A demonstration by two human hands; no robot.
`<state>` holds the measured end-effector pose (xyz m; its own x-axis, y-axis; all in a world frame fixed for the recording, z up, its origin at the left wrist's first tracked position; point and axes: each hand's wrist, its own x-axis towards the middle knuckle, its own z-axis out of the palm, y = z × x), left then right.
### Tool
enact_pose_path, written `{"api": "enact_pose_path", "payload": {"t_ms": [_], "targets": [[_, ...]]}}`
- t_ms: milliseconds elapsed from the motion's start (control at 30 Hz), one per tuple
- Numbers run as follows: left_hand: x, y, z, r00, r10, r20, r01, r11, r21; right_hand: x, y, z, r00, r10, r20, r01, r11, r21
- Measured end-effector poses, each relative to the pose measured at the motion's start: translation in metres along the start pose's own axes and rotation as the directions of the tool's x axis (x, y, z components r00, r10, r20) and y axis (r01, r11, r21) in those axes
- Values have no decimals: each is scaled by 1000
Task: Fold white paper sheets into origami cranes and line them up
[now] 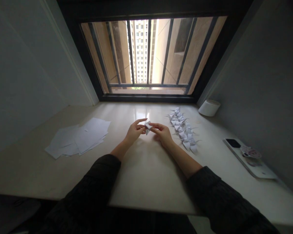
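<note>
both hands meet over the middle of the counter (146, 175), just above its pale glossy surface, and between them is a small folded paper (147, 126), white and many-angled. the left hand (134, 131) comes in from 7 o'clock; its grip is closed on the left edge of the paper with thumb and lower fingers, while the index finger sticks out straight above, clear of the fold. the right hand (162, 132) comes in from 5 o'clock; its grip is pinched on the right edge of the same paper, fingers curled down over it. the paper is held up between the two sets of fingertips; whether its lower tip touches the counter cannot be told. both forearms are bare up to dark sleeves pushed back near the elbow.

from the hands, at 9 o'clock and well apart, lies a loose pile of white sheets (79, 138), fanned out flat with the corners out of line. just beside the right hand, running from 1 o'clock to 4 o'clock, is a row of folded paper cranes (184, 131), white, packed close with wings and tails pointing out. at 2 o'clock, in the far corner against the grey wall, stands a round white pot (209, 107). at 4 o'clock, near the right wall, a flat white device (258, 169) lies on the counter with a round pinkish item (251, 152) resting on it. at 12 o'clock, past the counter's far edge, is a barred window (148, 55) in a dark frame.
</note>
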<state>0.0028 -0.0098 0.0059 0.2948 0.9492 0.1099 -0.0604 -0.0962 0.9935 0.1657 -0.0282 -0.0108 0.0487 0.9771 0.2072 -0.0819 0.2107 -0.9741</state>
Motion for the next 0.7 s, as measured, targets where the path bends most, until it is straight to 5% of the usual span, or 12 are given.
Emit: {"api": "enact_pose_path", "payload": {"t_ms": [367, 700], "targets": [[2, 2, -1, 998, -61, 36, 62, 997, -51, 1, -3, 0, 999, 40, -33, -37, 997, 68], [2, 4, -1, 994, 46, -95, -39, 997, 73, 1, -1, 0, 995, 83, -52, -75, 987, 139]]}}
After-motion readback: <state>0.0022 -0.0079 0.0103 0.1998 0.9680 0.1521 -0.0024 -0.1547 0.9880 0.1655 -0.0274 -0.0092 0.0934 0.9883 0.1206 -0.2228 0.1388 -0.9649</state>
